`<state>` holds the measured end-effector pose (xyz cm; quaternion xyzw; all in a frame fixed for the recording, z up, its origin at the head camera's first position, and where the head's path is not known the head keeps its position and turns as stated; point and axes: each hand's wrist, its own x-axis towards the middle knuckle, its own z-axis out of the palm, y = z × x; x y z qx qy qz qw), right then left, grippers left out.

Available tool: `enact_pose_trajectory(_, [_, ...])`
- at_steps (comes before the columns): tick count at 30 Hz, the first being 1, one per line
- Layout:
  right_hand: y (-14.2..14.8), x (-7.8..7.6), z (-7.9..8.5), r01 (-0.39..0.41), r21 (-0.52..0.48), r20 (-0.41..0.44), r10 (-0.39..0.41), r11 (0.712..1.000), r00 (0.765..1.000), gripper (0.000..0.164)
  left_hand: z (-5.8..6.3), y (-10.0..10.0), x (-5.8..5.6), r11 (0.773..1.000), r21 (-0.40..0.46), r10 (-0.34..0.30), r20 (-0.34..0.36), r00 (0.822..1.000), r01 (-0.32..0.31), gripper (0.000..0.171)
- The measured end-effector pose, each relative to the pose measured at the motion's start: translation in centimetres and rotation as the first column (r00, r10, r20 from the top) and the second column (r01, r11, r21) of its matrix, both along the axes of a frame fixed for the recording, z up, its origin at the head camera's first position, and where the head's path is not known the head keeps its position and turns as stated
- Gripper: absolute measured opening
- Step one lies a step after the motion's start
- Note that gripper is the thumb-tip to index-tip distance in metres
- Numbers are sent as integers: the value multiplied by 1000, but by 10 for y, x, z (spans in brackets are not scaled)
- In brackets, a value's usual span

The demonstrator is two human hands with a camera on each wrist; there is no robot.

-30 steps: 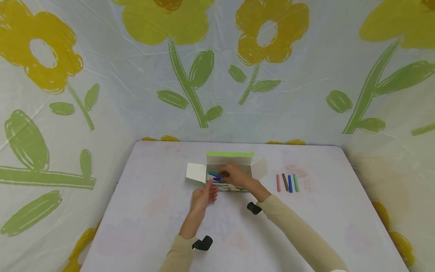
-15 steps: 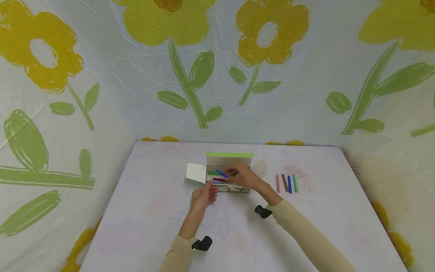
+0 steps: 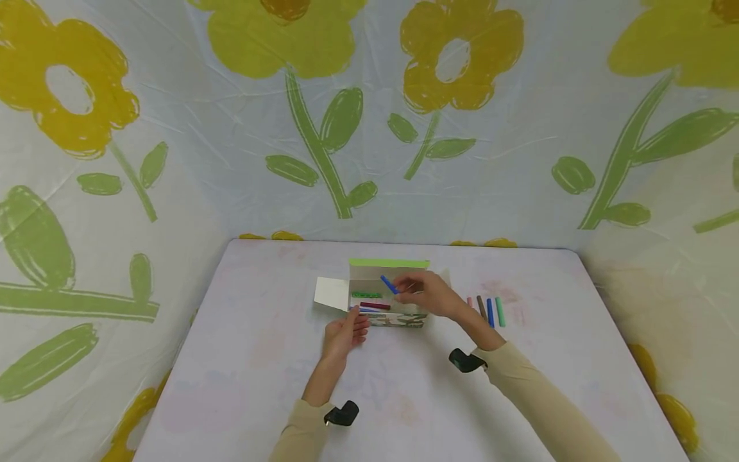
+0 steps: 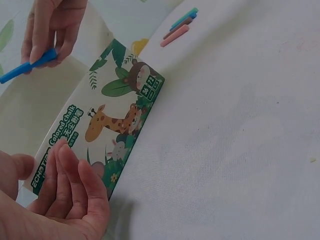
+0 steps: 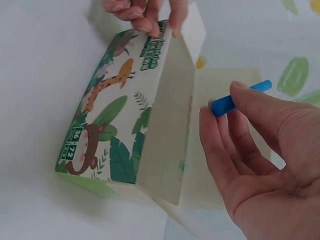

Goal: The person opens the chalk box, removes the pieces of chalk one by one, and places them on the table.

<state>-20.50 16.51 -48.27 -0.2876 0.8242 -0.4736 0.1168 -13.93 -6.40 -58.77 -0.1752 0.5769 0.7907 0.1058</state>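
An open cardboard chalk box (image 3: 395, 319), printed with a giraffe and leaves, stands with its flaps spread. My left hand (image 3: 342, 337) grips its front wall near the left end, fingers against the printed face and thumb at the rim; the right wrist view shows this from the other side. Above the box's right half, my right hand (image 3: 430, 294) pinches a blue chalk stick (image 5: 224, 104) between thumb and fingers. Inside the box lie a dark red chalk stick (image 3: 375, 306) and a green piece (image 3: 366, 295); the right end of the interior is partly hidden.
Right of the box, a row of chalk sticks lies on the white table (image 3: 404, 398): pink (image 4: 175, 36), brown (image 3: 482, 307), blue (image 3: 491, 313) and green (image 3: 500, 312). The left flap (image 3: 331, 293) sticks out sideways. A flower-patterned cloth (image 3: 491, 192) hangs behind.
My right hand has risen out of the box and moved right, carrying the blue chalk stick. More of the box's inside now shows. The left hand stays on the front wall.
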Motion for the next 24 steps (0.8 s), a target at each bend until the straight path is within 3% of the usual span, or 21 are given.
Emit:
enact_pose_trajectory(5, [13, 1, 9, 22, -22, 99, -20, 1000, 995, 30, 1, 3, 1, 999, -18, 27, 7, 1000, -27, 55])
enact_pose_trajectory(16, [45, 0, 27, 140, -62, 202, -125, 988, 971, 37, 3, 3, 2, 999, -25, 24, -4, 1000, -24, 56])
enact_pose_trajectory(24, [73, 3, 33, 239, -40, 208, -225, 970, 952, 43, 2, 3, 1, 999, -39, 33, -15, 999, -34, 51])
